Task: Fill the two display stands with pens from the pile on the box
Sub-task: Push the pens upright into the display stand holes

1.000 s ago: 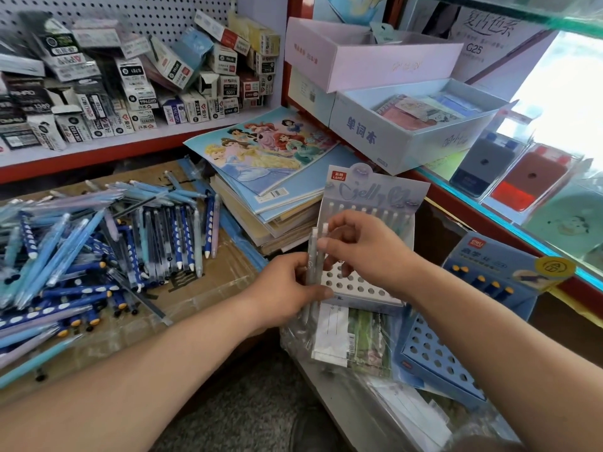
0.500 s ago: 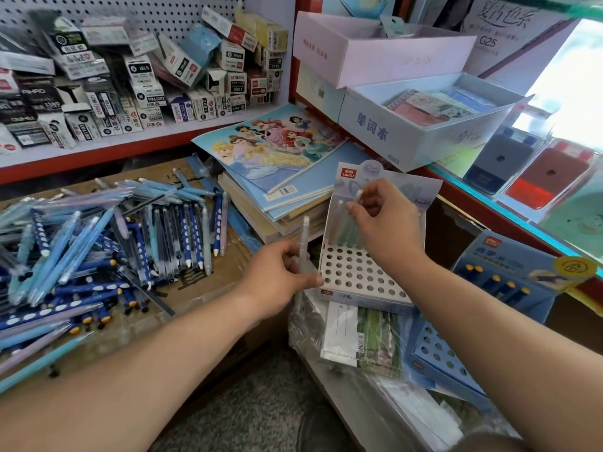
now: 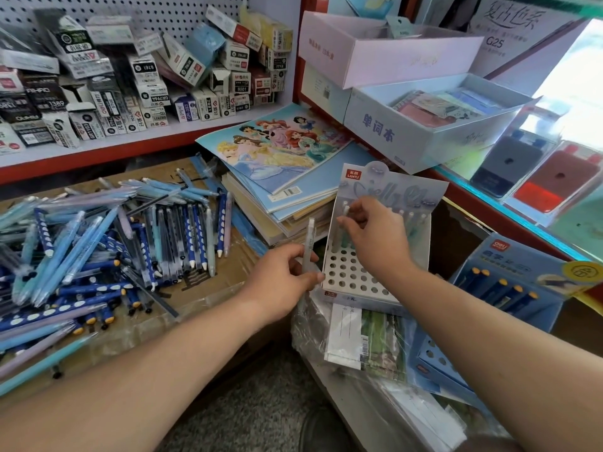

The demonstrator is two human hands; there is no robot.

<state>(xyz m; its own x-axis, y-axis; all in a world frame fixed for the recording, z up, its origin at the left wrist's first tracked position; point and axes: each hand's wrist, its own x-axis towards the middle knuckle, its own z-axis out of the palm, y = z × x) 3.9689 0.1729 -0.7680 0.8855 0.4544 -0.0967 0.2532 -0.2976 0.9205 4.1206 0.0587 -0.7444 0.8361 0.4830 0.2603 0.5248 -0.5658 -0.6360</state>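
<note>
Pens (image 3: 98,256) lie heaped on the cardboard box (image 3: 208,282) at left, handy for grabbing. Mid-frame, the left hand (image 3: 280,282) has its grip closed on a spare pale pen (image 3: 308,246), upright and ready. Right hand (image 3: 375,236) pinches a pen, I think seating it in the white stand (image 3: 352,275). The blue stand (image 3: 522,288), lower right, is barely filled.

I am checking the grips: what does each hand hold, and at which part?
Left hand: a pale pen, lower barrel. Right hand: another pen, pinched near its top, over the white stand.
</note>
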